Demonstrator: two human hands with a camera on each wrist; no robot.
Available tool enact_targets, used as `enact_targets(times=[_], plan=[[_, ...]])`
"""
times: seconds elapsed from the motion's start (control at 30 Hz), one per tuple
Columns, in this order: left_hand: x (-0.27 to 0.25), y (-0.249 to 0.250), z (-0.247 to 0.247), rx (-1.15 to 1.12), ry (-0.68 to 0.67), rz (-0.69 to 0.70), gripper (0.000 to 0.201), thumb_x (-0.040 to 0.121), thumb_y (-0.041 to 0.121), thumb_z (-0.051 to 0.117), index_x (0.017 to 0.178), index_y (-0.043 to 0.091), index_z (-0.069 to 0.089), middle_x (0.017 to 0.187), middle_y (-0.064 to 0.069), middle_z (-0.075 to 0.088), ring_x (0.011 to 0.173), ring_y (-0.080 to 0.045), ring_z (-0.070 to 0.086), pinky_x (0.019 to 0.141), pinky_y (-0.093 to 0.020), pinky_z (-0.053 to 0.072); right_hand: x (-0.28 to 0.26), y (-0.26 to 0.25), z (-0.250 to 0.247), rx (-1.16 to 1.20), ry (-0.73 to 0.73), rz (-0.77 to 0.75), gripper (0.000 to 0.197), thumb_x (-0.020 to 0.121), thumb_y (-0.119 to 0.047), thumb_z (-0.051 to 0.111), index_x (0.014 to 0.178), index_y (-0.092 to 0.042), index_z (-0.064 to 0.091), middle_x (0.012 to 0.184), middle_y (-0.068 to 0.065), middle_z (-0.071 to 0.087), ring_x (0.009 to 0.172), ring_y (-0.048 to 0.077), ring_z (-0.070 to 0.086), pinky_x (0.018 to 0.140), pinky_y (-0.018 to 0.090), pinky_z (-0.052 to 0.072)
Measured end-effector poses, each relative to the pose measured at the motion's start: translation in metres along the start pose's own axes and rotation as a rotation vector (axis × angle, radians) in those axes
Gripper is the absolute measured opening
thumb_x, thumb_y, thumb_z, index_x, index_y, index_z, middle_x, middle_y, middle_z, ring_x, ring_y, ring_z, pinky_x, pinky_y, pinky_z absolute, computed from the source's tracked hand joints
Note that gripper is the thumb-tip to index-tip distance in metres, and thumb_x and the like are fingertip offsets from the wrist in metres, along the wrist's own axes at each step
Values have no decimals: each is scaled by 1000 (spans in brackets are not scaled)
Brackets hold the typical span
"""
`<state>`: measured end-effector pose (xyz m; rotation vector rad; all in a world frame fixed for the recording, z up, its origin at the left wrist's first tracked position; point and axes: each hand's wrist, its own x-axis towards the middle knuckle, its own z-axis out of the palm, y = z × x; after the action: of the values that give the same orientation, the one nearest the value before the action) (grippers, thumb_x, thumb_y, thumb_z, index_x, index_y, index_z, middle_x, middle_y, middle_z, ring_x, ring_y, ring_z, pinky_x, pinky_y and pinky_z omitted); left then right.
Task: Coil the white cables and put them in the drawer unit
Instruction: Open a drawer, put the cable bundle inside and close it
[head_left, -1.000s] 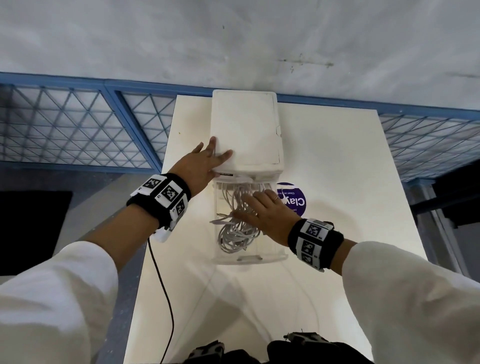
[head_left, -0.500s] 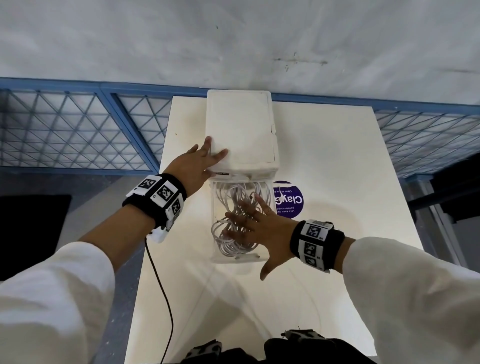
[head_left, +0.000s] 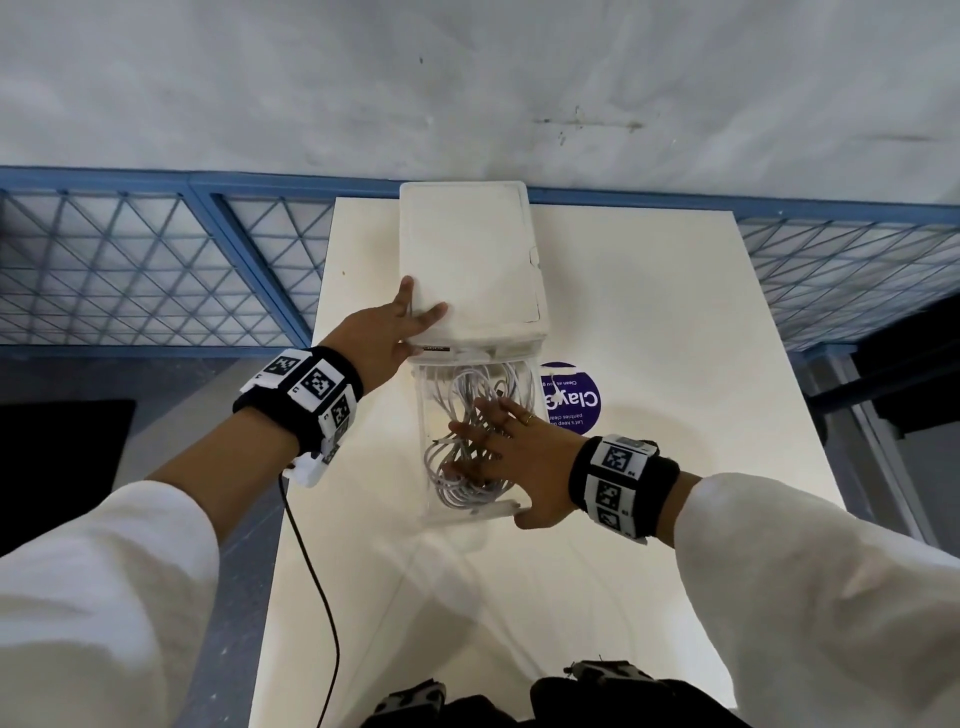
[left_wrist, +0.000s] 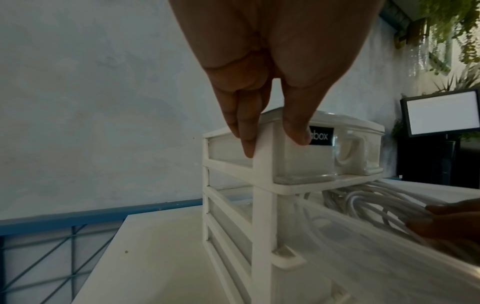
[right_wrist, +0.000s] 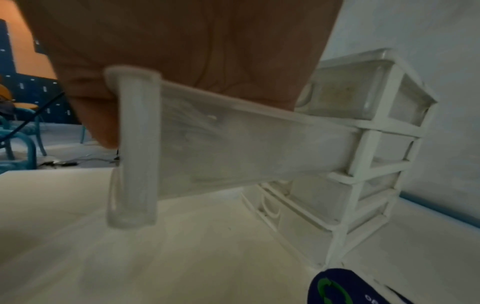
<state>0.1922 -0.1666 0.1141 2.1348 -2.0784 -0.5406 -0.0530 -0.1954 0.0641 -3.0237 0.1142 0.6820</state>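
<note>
Several white cables (head_left: 467, 457) lie loosely tangled under the flat, spread right hand (head_left: 511, 457).

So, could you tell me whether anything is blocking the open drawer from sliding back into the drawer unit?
Nothing visible blocks it. The white cables lie inside the open drawer, the right hand spread over them, thumb at the drawer's front. The left hand steadies the drawer unit.

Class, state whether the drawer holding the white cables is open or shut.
Open. The drawer sticks out from the drawer unit, the cables visible inside from above.
</note>
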Motion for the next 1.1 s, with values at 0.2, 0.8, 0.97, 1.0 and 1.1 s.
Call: enact_targets(times=[0.2,0.8,0.97,1.0,1.1], plan=[[3,-2,2,-20,-19,77,63,93,16,43,134,25,-5,158,-12,10,120,-32,53,101,-38,39,19,35,-16,113,55,93,83,72,-36,56,144,-22,17,155,15,13,143,35,6,116,54,12],[6,-3,2,-9,2,21,61,94,15,39,145,31,10,159,-8,2,131,-28,45,103,-37,37,20,14,4,-6,576,395,50,57,-7,76,104,-19,65,103,2,71,90,20,69,81,34,54],[5,-3,3,-43,27,20,60,93,13,41,145,29,14,159,-9,5,128,-29,47,103,-37,37,24,2,4,88,580,432,50,58,4,49,103,-10,64,90,7,67,75,28,63,59,35,57],[5,-4,4,-51,33,29,61,93,12,42,144,28,13,158,-10,6,127,-30,48,103,-37,37,26,4,4,118,566,449,55,52,9,55,103,-9,63,90,8,67,77,30,63,54,35,56],[5,-6,6,-62,41,62,63,92,11,43,141,24,5,158,-12,8,125,-31,50,103,-38,38,35,12,-5,181,568,496,60,48,14,61,103,-8,64,92,11,65,84,33,59,57,39,56]])
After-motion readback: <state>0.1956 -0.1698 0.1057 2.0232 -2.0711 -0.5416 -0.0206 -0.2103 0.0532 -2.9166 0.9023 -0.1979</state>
